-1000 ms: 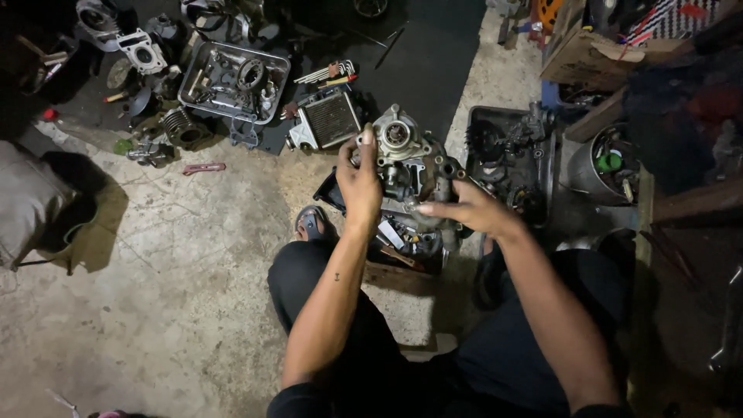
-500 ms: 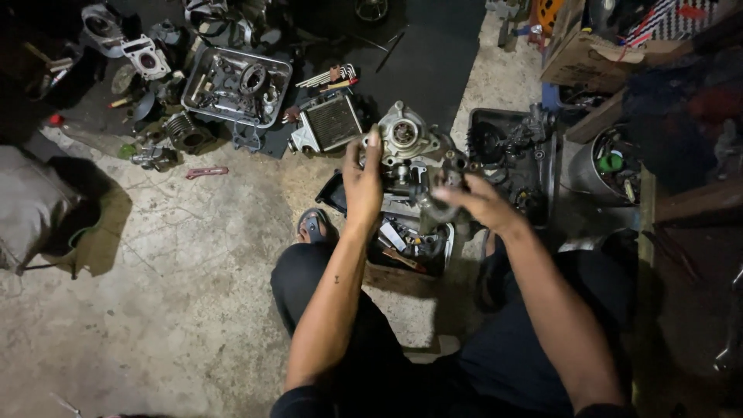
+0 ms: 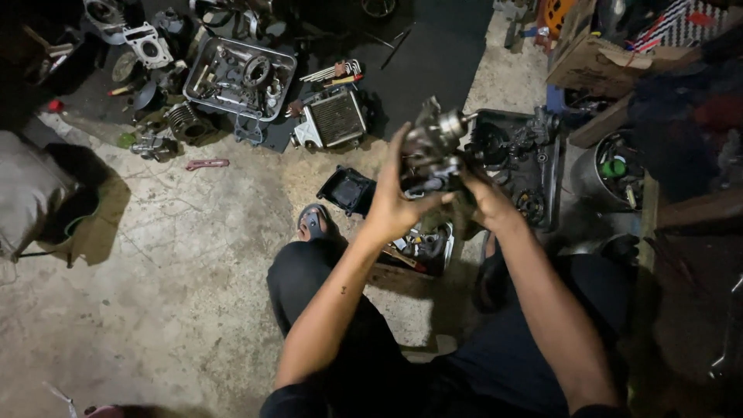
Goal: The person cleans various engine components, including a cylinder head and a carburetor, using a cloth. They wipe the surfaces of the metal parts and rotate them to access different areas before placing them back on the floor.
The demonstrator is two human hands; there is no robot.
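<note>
Both hands hold up a grey metal engine part [image 3: 433, 149], lifted off the floor in front of me. My left hand [image 3: 396, 200] grips its left side with the fingers spread up along it. My right hand [image 3: 486, 200] clasps its lower right side, partly hidden behind the part. Below the hands sits a metal bowl of small parts [image 3: 427, 241] on a wooden block [image 3: 398, 275]. I sit on the concrete floor with my legs in dark trousers and a sandal [image 3: 313, 221] on my left foot.
A metal tray of engine pieces [image 3: 241, 77] and a finned cylinder block [image 3: 334, 118] lie on a black mat at the top. A dark tray with gears [image 3: 520, 159] is at the right, a small black cover [image 3: 346, 190] near my foot, cardboard box [image 3: 592, 62] far right.
The engine part has been lifted off the floor and tilted up toward me; both hands rose with it. The bowl of small parts underneath is now exposed.
</note>
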